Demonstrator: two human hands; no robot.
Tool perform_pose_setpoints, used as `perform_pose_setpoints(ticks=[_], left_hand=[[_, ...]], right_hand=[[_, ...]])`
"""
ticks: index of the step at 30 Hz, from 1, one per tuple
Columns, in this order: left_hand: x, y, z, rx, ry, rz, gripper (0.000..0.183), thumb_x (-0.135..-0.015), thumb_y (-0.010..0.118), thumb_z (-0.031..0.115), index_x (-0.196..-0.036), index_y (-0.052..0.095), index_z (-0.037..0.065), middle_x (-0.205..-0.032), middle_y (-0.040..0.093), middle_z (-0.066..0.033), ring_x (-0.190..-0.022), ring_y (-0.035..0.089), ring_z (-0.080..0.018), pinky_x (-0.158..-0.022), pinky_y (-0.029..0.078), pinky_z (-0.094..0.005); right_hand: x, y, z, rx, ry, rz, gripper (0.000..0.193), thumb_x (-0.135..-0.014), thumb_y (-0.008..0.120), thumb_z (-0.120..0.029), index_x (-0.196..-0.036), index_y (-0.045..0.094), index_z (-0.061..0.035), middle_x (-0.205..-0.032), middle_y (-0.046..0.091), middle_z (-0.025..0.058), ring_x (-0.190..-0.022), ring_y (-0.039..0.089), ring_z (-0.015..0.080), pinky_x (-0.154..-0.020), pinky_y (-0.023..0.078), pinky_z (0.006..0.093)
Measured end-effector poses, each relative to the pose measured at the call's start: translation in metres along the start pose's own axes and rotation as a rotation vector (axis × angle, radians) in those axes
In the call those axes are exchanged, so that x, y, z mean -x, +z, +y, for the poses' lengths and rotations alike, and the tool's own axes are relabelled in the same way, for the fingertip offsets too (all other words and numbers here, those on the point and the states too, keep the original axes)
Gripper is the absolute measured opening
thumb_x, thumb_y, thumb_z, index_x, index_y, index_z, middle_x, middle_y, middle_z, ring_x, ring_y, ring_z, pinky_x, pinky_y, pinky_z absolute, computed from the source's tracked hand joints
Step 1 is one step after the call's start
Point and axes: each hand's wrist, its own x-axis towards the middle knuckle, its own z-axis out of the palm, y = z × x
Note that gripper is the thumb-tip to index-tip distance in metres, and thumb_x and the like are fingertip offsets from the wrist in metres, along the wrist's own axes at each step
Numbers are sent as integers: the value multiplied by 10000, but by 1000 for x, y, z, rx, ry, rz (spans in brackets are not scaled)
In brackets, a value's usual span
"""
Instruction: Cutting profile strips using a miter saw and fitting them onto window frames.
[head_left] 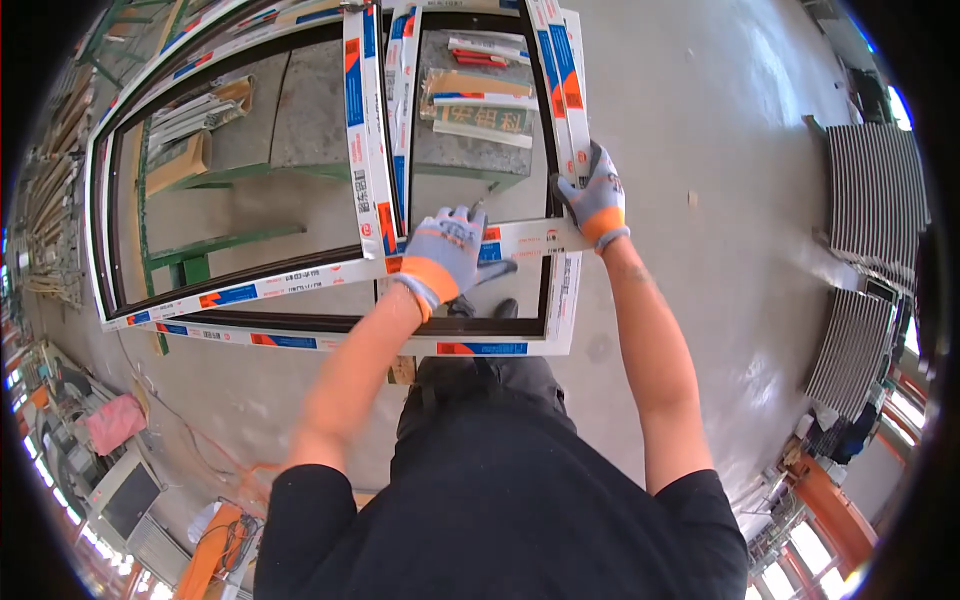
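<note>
A window frame (285,283) wrapped in white, blue and orange protective film lies in front of me. It overlaps a second frame (484,348), which shows beneath it nearer my body. My left hand (443,250), in a grey and orange glove, rests on the upper frame's near rail, where an upright bar meets it. Its fingers are stretched forward and its thumb points out to the right. At the right corner, my gloved right hand (598,197) grips the frame's edge, with the thumb on the inner side and the fingers around the outer side.
Through the frames a grey-topped bench (320,105) on green legs shows, with wrapped strips and cardboard on it. Stacks of ribbed grey panels (873,195) stand at the right. An orange board (212,550) with cables and a pink cloth (116,424) lie at the lower left.
</note>
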Motion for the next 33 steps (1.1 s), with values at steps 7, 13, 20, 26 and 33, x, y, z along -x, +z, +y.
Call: perform_pose_setpoints(ticks=[7, 13, 20, 26, 33], left_hand=[[-31, 13, -19, 79, 9, -201, 569, -975, 455, 548, -1055, 635, 14, -864, 713, -172, -864, 691, -323, -764, 526, -396], [-17, 22, -19, -6, -27, 65, 556, -991, 432, 537, -1160, 618, 41, -937, 725, -174, -897, 695, -341, -769, 529, -397], [39, -33, 35, -137, 163, 56, 466, -902, 603, 500, -1097, 620, 77, -1035, 638, -114, -976, 626, -282, -799, 513, -399], [104, 102, 27, 117, 287, -40, 434, -824, 683, 275, -1165, 568, 31, -1159, 597, -174, -1098, 576, -331, -902, 494, -427], [118, 114, 4, 68, 213, -113, 353, -845, 656, 241, -1135, 578, 54, -1102, 630, -130, -1018, 614, -324, -854, 507, -434]], right_hand=[[-3, -5, -18, 209, 55, -114, 759, -812, 738, -441, -1347, 454, 16, -1227, 613, 217, -1147, 591, 351, -984, 472, 406], [28, -13, -22, 230, -336, 327, 571, -843, 724, -242, -1310, 515, 10, -1273, 568, 185, -1180, 520, 361, -1021, 423, 439], [175, -48, -61, 272, -615, 101, 481, -681, 757, -235, -1071, 636, 19, -1178, 583, 192, -1086, 547, 370, -902, 479, 481], [245, 43, -9, 327, -353, -379, 587, -813, 626, -239, -1328, 502, 14, -1142, 592, 201, -1070, 564, 350, -976, 424, 474], [237, 57, -18, 357, -344, -449, 504, -873, 587, -328, -1269, 572, -15, -1094, 616, 168, -1052, 585, 335, -948, 435, 491]])
